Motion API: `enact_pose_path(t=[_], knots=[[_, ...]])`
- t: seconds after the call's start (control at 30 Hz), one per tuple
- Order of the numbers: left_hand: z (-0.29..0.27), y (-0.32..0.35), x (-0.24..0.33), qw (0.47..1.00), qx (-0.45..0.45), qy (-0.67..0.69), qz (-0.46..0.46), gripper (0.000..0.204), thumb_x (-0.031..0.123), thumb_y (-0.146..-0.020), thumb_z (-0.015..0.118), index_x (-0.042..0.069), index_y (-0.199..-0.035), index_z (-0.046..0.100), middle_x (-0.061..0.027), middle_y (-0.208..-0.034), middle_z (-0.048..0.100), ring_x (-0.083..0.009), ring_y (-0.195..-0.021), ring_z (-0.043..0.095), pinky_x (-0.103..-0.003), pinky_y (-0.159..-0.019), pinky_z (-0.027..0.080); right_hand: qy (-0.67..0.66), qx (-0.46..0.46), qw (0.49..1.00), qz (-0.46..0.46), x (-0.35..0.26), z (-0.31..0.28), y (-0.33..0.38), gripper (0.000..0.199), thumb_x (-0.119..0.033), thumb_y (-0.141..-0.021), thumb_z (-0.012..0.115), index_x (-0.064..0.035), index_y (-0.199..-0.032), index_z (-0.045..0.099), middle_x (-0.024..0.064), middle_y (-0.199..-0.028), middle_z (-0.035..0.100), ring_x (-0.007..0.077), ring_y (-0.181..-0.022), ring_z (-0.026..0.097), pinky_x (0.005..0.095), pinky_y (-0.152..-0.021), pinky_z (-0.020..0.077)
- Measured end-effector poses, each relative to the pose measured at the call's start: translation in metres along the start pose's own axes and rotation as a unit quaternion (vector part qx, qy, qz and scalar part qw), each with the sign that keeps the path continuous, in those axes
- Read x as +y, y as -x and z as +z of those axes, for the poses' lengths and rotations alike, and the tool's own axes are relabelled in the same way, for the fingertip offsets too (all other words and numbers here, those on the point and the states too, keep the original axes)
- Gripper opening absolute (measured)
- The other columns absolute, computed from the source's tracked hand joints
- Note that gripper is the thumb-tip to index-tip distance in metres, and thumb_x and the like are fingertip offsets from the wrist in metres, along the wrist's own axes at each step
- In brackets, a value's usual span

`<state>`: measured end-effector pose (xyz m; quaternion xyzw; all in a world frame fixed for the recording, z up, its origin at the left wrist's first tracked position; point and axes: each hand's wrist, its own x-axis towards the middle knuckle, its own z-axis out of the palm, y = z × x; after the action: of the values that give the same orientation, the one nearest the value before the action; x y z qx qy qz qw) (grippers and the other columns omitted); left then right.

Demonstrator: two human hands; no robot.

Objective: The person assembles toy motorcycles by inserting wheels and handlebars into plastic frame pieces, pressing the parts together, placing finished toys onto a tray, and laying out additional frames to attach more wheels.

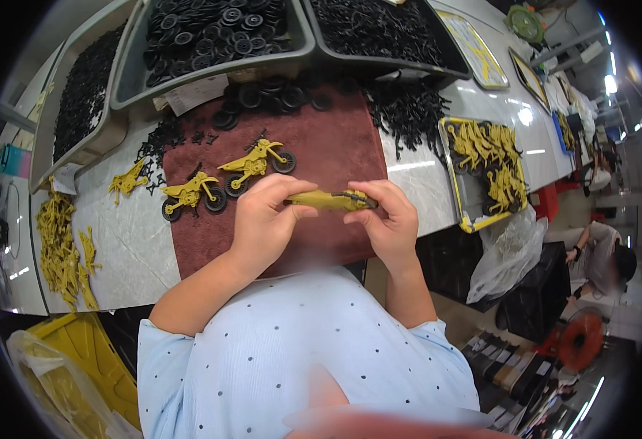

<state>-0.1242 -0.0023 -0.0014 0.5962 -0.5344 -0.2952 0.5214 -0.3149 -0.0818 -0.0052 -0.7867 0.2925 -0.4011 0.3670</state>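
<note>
Yellow plastic motorcycle body, fitted with a black part at its right end, is held level between both hands above the near edge of a dark red mat. Left hand: fingers curled around the body's left end, thumb pressed against its underside. Right hand: fingertips pinched closed on the right end, over the black part. Two finished toy motorcycles, yellow with black wheels, lie side by side on the mat just beyond the left hand. Loose black wheels sit along the mat's far edge. Grey bins of black parts stand behind. A yellow-rimmed tray of yellow bodies rests to the right, and a heap of yellow frames lies at far left on the white table.
</note>
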Motion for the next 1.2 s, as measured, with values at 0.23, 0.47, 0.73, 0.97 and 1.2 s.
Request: enact_pose_path(t=[0.23,0.47,0.73,0.97,1.2], knots=[[-0.002,0.0,-0.031,0.997,-0.032,-0.064,-0.006,0.04,0.008,-0.07,0.078,0.0,-0.107,0.066,-0.0127,-0.103,0.065,-0.0256,-0.087,0.064,-0.033,-0.077,0.052,0.074,-0.053,0.995,0.048,0.014,0.001,0.008,0.029,0.0,-0.08,0.072,0.0022,-0.108,0.065,0.0046,-0.092,0.061,0.0098,-0.082,0.058,0.0217,-0.071,0.0465],[-0.032,-0.009,-0.043,0.945,0.044,-0.313,0.08,0.05,0.004,-0.075,0.074,0.0,-0.121,0.056,-0.0173,-0.12,0.055,-0.0357,-0.116,0.05,-0.041,-0.099,0.041,0.014,0.345,0.921,0.18,0.092,-0.086,-0.003,0.033,-0.021,-0.089,0.069,0.0036,-0.109,0.06,0.006,-0.092,0.065,0.0129,-0.081,0.059,0.0263,-0.073,0.0475],[-0.018,-0.007,-0.044,0.95,0.003,-0.303,0.078,0.041,0.003,-0.08,0.07,0.001,-0.12,0.058,-0.0146,-0.126,0.052,-0.0317,-0.12,0.049,-0.038,-0.102,0.04,0.261,0.589,0.727,0.238,0.143,-0.196,0.06,0.034,-0.023,-0.09,0.067,0.0053,-0.107,0.06,0.0155,-0.097,0.07,0.0245,-0.087,0.068,0.0339,-0.078,0.0501],[-0.018,-0.009,-0.045,0.94,0.004,-0.332,0.081,0.041,0.003,-0.079,0.071,0.0,-0.118,0.058,-0.0174,-0.129,0.048,-0.0363,-0.126,0.043,-0.044,-0.105,0.037,0.354,0.55,0.696,0.297,0.167,-0.185,0.069,0.041,-0.038,-0.087,0.065,-0.005,-0.112,0.064,0.0148,-0.095,0.07,0.0333,-0.09,0.065,0.0427,-0.082,0.047],[-0.023,-0.004,-0.046,0.913,0.024,-0.4,0.073,0.054,0.003,-0.075,0.075,0.0,-0.124,0.053,-0.0206,-0.131,0.047,-0.0386,-0.127,0.042,-0.045,-0.105,0.036,0.474,0.508,0.627,0.353,0.154,-0.18,0.051,0.049,-0.043,-0.086,0.066,-0.0072,-0.118,0.057,0.0138,-0.113,0.059,0.0362,-0.107,0.053,0.0457,-0.089,0.0403]])
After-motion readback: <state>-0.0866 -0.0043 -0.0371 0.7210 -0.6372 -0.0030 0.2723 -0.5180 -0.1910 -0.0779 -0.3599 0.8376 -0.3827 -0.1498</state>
